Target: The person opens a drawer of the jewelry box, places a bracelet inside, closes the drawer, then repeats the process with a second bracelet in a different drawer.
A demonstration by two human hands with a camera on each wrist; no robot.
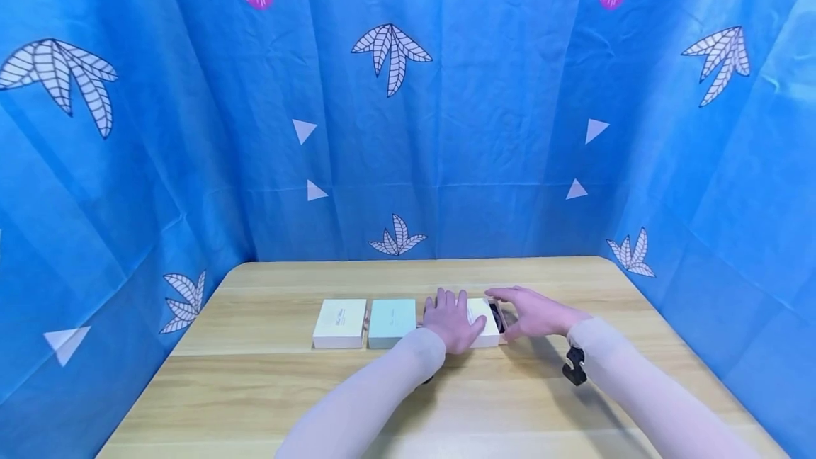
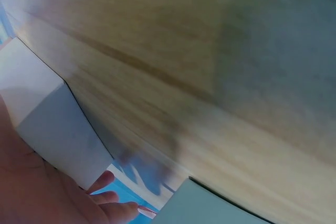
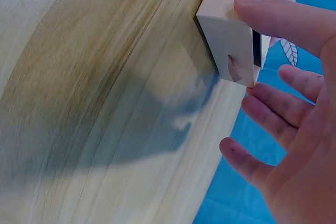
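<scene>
My left hand lies over a white drawer-style gift box and holds its sleeve, the thumb towards the near side. In the left wrist view the fingers run along the white sleeve. From the box's right end a pale pink drawer sticks out partway, with something dark inside. My right hand spans that drawer, its thumb on one side wall and a fingertip at the opposite corner. A small ribbon tab shows on the drawer's front.
Left of the held box stand a mint green box and another white box, in one row on the wooden table. Small tabs show at their right ends. A blue patterned curtain surrounds the table's back and sides.
</scene>
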